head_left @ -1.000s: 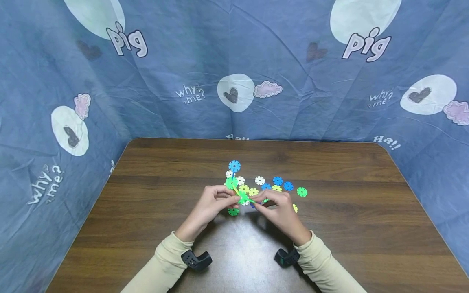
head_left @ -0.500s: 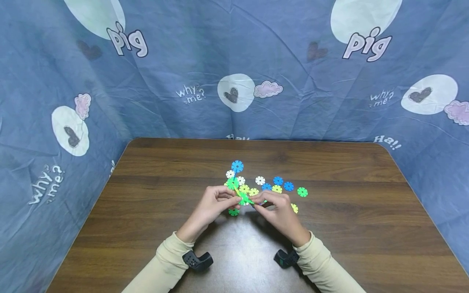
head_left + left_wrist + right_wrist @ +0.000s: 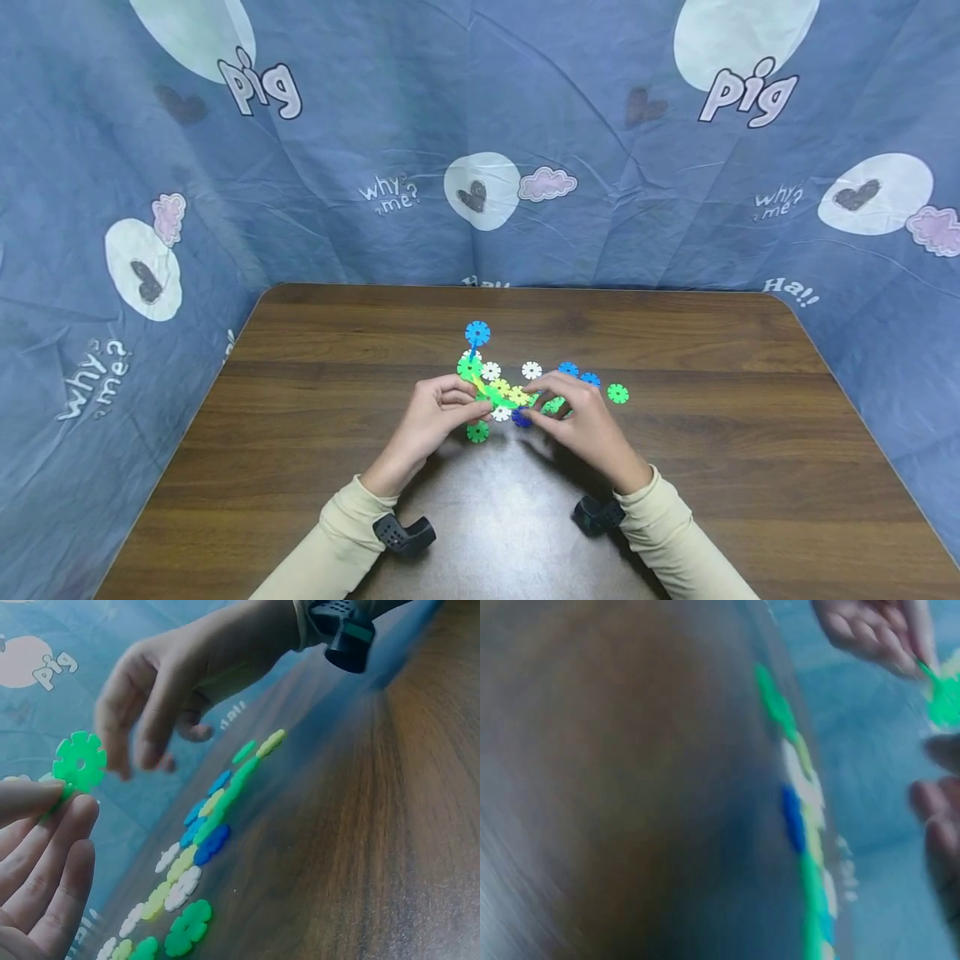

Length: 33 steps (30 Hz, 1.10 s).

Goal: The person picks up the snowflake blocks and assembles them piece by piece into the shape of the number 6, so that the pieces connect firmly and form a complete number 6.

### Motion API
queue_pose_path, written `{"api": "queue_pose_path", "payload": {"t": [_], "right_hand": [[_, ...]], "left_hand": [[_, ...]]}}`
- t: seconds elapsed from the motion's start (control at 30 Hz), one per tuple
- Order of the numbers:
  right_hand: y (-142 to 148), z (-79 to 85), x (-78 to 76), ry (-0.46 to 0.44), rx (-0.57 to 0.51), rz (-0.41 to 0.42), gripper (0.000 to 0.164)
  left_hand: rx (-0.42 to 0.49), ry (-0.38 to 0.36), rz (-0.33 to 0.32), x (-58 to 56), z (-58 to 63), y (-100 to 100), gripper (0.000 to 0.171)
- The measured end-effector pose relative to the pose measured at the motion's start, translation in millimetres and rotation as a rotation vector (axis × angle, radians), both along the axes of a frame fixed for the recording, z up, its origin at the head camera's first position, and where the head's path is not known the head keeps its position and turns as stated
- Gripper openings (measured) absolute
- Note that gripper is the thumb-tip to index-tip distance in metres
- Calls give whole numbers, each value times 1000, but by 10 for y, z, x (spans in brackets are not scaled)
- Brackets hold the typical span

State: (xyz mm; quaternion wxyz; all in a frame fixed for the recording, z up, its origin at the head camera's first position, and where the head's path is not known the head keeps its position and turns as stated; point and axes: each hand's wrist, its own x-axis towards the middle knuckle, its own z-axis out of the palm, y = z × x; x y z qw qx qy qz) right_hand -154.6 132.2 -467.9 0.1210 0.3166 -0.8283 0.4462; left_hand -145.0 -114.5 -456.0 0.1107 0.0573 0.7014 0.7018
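Note:
My left hand [image 3: 446,408] pinches a chain of slotted snowflake discs between thumb and fingers. A light blue disc [image 3: 477,333] tops the chain, with a green disc [image 3: 470,367] below it and more green and yellow ones toward the fingertips. Close up in the left wrist view, a green disc [image 3: 79,762] stands out past the thumb. My right hand [image 3: 573,408] hovers just right of the chain, fingers loosely bent, with nothing between thumb and forefinger. It is blurred in the right wrist view, apart from the green discs [image 3: 946,701].
Loose discs lie on the wooden table [image 3: 300,417] under and around the hands: a white disc [image 3: 532,370], a dark blue disc [image 3: 521,417], a green disc [image 3: 618,393] and several others. A blue printed cloth [image 3: 600,233] hangs behind the table.
My right hand has let go of the green end of the chain and drawn slightly right. The chain's blue top has shifted a little, still in my left hand.

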Motion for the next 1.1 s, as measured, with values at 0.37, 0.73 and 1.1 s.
{"api": "queue_pose_path", "payload": {"t": [0.37, 0.73, 1.1], "right_hand": [[461, 150, -177, -346, 488, -97, 31], [673, 218, -221, -457, 549, -147, 32], [663, 115, -268, -485, 494, -168, 25]], "left_hand": [[-13, 1, 46, -16, -8, -31, 19], [-6, -30, 49, 2, 33, -43, 25], [0, -30, 42, 1, 43, -43, 23]]}}
